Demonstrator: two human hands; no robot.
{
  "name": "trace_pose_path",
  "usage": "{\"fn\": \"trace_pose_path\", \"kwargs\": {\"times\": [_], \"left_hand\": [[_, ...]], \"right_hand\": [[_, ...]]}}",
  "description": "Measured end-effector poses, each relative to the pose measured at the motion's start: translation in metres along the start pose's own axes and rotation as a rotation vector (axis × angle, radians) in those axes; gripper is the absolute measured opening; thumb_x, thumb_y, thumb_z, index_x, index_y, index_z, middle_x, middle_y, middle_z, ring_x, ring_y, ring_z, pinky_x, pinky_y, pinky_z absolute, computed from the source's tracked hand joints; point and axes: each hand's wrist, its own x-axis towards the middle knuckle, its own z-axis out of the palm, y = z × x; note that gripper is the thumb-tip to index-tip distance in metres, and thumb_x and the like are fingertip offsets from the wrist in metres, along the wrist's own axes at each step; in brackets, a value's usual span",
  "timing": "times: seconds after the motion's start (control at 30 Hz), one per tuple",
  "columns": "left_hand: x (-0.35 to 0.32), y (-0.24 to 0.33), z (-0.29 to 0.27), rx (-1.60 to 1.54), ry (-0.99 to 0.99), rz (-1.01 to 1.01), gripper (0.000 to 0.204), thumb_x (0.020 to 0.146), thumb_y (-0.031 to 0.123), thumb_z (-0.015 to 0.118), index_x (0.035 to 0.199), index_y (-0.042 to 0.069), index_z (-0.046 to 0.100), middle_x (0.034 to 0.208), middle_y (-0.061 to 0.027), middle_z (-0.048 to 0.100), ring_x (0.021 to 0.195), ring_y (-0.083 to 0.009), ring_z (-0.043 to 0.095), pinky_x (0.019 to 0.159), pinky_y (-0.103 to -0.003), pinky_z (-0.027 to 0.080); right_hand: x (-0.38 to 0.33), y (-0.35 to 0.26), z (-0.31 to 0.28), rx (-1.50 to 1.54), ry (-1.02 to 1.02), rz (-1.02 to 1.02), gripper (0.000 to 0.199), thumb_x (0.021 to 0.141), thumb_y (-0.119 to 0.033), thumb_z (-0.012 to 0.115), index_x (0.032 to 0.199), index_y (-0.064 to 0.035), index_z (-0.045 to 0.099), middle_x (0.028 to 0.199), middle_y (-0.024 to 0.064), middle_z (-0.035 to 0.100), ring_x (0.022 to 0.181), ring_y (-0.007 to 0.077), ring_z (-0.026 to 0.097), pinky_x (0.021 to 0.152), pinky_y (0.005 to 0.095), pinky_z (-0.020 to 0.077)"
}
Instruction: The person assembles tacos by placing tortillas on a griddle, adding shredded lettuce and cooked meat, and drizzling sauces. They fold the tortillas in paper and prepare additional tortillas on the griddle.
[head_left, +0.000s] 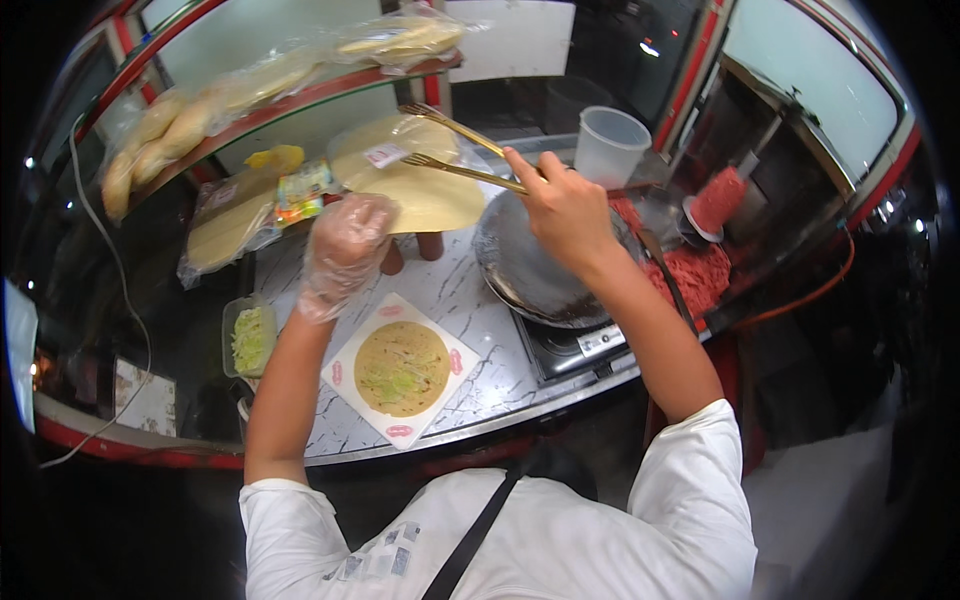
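My right hand is closed round metal tongs, their two arms spread apart and pointing left over the flatbreads. A clear plastic glove covers my left hand, whose fingers are curled at the near left edge of a large pale flatbread; the fingertips are partly hidden. Below, on the marbled counter, a white paper square carries a smaller round flatbread topped with shredded greens. Right of the flatbreads sits a dark round pan on a stove.
Shredded meat lies right of the pan, below a meat spit. A clear tub stands behind. At left are a container of shredded greens and bagged flatbreads. Bagged bread rests on the upper shelf. Two brown bottles stand below the flatbread.
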Motion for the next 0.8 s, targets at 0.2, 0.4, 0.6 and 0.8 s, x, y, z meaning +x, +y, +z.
{"fn": "trace_pose_path", "kwargs": {"times": [0.2, 0.4, 0.6, 0.8], "left_hand": [[0.054, 0.035, -0.042, -0.627, -0.278, -0.197, 0.023, 0.076, -0.004, 0.076, 0.096, 0.002, 0.066, 0.087, -0.0127, 0.070, 0.078, -0.0281, 0.070, 0.069, -0.038, 0.054], [0.098, 0.082, 0.075, -0.996, -0.615, -0.778, 0.033, 0.089, 0.030, 0.073, 0.099, -0.001, 0.069, 0.085, -0.0203, 0.067, 0.073, -0.0255, 0.067, 0.070, -0.039, 0.053], [0.066, 0.074, 0.114, -0.517, -1.005, -0.758, 0.030, 0.089, 0.030, 0.074, 0.082, 0.001, 0.067, 0.073, -0.0093, 0.068, 0.064, -0.0152, 0.065, 0.059, -0.033, 0.052], [0.014, 0.090, 0.031, -0.832, -0.892, -1.033, 0.031, 0.092, 0.029, 0.072, 0.081, 0.003, 0.061, 0.074, -0.0076, 0.066, 0.060, -0.0125, 0.062, 0.055, -0.028, 0.049]], "right_hand": [[-0.088, 0.070, -0.079, 0.085, -0.024, 0.253, 0.055, 0.085, -0.014, 0.074, 0.138, -0.0145, 0.060, 0.095, 0.0110, 0.061, 0.076, 0.0327, 0.067, 0.066, 0.0427, 0.0528], [-0.167, 0.136, -0.107, 0.185, -0.019, 0.570, 0.050, 0.088, -0.017, 0.073, 0.136, -0.0095, 0.060, 0.098, 0.0161, 0.067, 0.083, 0.0348, 0.067, 0.072, 0.0439, 0.0511], [-0.227, 0.213, -0.077, 0.115, -0.209, 0.722, 0.044, 0.092, -0.029, 0.067, 0.130, -0.0069, 0.063, 0.103, 0.0220, 0.071, 0.097, 0.0421, 0.069, 0.082, 0.0507, 0.0535], [-0.233, 0.257, 0.022, 0.085, -0.402, 0.804, 0.034, 0.093, -0.034, 0.065, 0.112, -0.0058, 0.067, 0.086, 0.0224, 0.072, 0.086, 0.0451, 0.070, 0.077, 0.0558, 0.0543]]}}
